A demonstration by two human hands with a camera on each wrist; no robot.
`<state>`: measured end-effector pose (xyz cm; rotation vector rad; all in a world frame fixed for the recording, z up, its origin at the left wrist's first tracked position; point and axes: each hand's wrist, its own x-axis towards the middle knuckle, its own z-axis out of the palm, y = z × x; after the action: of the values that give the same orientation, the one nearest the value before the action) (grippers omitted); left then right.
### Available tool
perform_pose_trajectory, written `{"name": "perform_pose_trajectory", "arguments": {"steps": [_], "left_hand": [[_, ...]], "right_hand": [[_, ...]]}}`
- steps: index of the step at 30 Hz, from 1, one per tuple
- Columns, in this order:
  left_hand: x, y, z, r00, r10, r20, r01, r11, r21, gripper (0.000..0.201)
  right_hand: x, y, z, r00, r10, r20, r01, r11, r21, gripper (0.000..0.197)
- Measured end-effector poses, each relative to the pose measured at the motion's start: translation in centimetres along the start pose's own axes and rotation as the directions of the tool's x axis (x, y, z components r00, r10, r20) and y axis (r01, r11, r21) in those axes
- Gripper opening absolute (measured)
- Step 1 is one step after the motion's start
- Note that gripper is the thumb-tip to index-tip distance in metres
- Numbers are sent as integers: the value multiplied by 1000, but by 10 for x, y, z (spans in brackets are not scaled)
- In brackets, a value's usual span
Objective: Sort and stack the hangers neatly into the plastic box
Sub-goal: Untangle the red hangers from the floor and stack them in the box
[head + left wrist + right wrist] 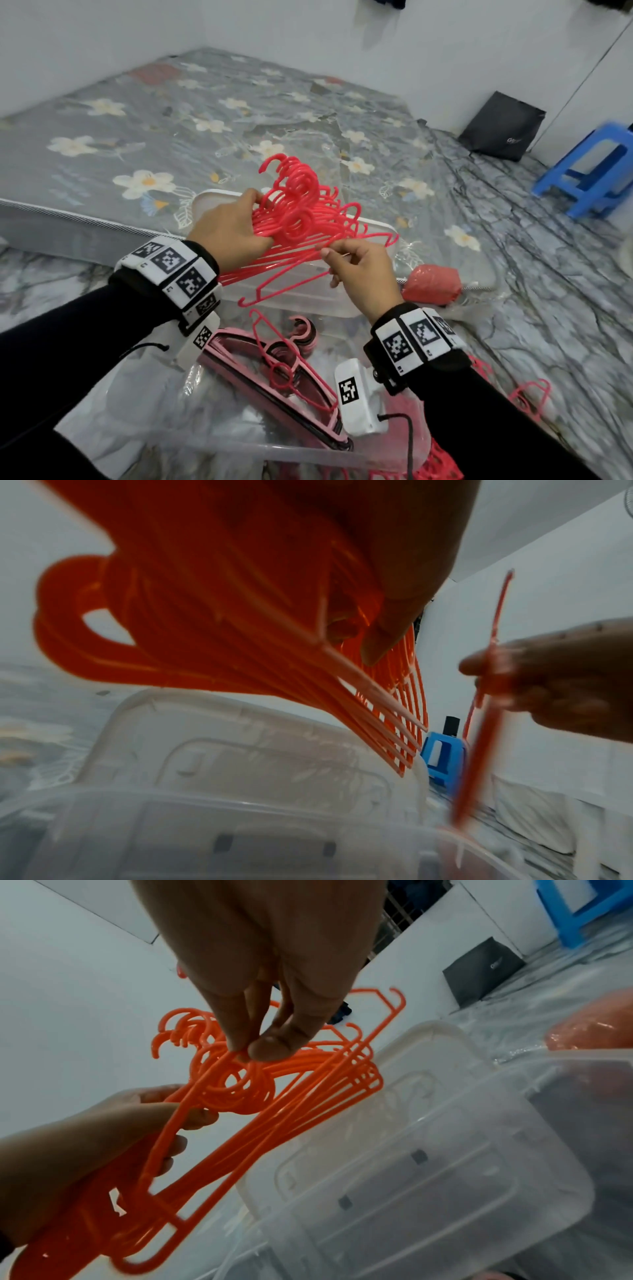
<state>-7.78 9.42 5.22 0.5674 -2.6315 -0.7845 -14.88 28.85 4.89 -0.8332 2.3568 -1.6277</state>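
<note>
My left hand [233, 233] grips a bundle of several red hangers [301, 212] by their necks, held up over the floor. In the left wrist view the bundle [205, 615] fans out under my fingers [394, 615]. My right hand [363, 270] pinches the thin bar of a single red hanger [291, 284] at the underside of the bundle. The right wrist view shows thumb and fingertips [270, 1042] closed on that bar. The clear plastic box [274, 452] lies below my wrists and holds stacked pink and black hangers [274, 377].
The box's clear lid [212, 198] lies flat beyond the box. A red plastic bag [431, 284] sits right of it. Loose pink hangers [527, 394] lie on the floor at right. A floral mattress [137, 137], a black bag [503, 126] and a blue stool [592, 171] stand farther off.
</note>
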Motion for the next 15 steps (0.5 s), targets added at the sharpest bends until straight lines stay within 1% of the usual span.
{"name": "perform_pose_trajectory", "arguments": {"steps": [2, 3, 6, 9, 15], "left_hand": [[-4, 3, 5, 999, -5, 35, 5, 1000, 1, 45], [-5, 5, 7, 999, -7, 47, 8, 1000, -6, 46], [-6, 11, 13, 998, -13, 62, 16, 999, -50, 48], [-5, 13, 16, 997, 11, 82, -4, 997, -78, 49], [-5, 8, 17, 994, 3, 108, 6, 996, -86, 48]], "right_hand": [[3, -1, 4, 996, -53, -77, 53, 999, 0, 7], [3, -1, 6, 992, -85, -90, 84, 996, -16, 6], [4, 1, 10, 983, -167, -73, 154, 977, -149, 8], [4, 3, 10, 982, -177, -65, 159, 962, -222, 9], [6, 8, 5, 988, -137, -68, 115, 960, -254, 9]]}}
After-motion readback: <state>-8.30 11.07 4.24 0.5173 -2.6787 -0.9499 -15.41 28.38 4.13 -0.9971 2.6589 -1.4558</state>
